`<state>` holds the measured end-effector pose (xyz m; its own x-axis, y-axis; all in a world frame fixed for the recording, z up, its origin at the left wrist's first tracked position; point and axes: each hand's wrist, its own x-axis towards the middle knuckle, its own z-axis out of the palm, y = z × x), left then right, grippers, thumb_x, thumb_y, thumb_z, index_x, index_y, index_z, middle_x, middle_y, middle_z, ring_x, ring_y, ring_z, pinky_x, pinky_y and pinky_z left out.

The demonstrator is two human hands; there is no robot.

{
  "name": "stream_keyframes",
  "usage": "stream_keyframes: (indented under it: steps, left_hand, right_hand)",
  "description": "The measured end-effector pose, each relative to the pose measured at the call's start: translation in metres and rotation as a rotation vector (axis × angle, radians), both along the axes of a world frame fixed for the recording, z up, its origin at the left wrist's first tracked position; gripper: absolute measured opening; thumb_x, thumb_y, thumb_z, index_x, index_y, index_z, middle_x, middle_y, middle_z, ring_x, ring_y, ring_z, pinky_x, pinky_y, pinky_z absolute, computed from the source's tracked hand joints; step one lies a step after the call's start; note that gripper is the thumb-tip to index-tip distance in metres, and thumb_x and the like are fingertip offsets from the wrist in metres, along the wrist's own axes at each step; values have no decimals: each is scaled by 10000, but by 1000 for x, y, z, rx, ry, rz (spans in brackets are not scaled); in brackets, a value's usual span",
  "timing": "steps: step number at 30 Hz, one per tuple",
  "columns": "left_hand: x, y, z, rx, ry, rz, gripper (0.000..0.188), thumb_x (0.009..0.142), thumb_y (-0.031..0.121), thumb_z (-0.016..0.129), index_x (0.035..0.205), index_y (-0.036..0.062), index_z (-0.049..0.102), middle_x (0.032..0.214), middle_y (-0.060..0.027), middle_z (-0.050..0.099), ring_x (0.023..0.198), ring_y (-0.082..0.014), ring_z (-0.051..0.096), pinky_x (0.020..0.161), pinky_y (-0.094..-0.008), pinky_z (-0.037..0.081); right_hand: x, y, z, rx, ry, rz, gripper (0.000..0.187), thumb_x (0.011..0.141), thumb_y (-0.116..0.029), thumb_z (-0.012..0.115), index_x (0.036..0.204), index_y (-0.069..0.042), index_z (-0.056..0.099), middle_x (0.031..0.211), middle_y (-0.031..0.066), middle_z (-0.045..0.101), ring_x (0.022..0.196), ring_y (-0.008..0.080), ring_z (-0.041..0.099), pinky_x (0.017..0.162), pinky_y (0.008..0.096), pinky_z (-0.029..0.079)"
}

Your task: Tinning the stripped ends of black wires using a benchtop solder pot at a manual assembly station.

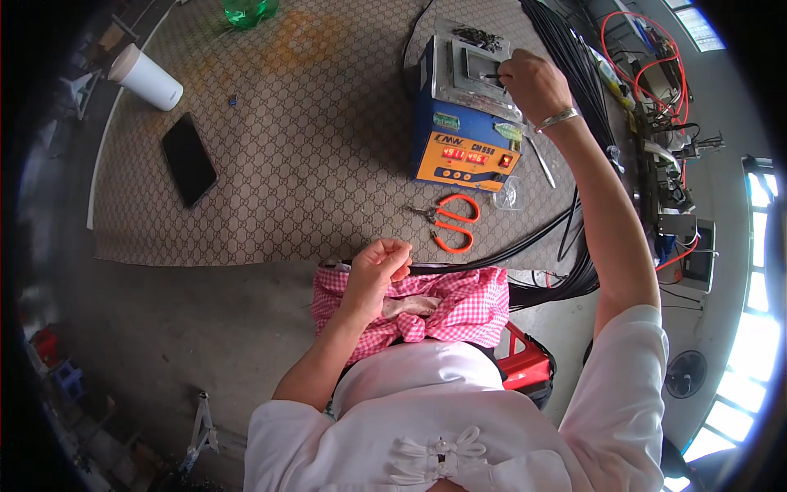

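A blue and orange solder pot (467,152) with a lit red display stands at the right of the table. Over its square metal well (482,64) my right hand (537,86) is closed in a pinch. A thin dark piece (490,76) sticks out from those fingertips; its kind is too small to tell. My left hand (381,266) is at the table's front edge, its fingers curled together. Whatever it may hold is hidden, though black cables (492,261) run close beside it. Orange-handled scissors (455,223) lie between this hand and the pot.
A black phone (189,160) and a white tumbler (147,78) rest on the left of the patterned tabletop (303,172). A green bottle (248,11) stands at the far edge. Long black cables (578,74) line the right side. A slim pointed tool (541,161) lies beside the pot.
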<state>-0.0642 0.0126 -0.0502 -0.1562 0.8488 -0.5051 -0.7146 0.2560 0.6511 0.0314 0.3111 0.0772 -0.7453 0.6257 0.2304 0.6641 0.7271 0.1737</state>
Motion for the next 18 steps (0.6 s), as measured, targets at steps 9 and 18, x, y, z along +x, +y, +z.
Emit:
stream_keyframes:
  steps: [9,18]
  left_hand:
    - [0,0,0,-23,2,1,84,822,134,583,844,53,574,699,-2,547,592,-62,476,568,-198,378]
    - [-3,2,-3,13,-6,-14,100,817,159,594,848,65,579,716,1,559,610,-49,492,583,-185,406]
  right_hand:
    - [-4,2,16,88,-108,93,131,760,-108,506,802,-89,629,871,93,598,803,268,596,684,360,485]
    - [-23,7,24,178,-329,160,105,725,-58,540,742,-30,639,809,131,618,802,283,615,670,360,508]
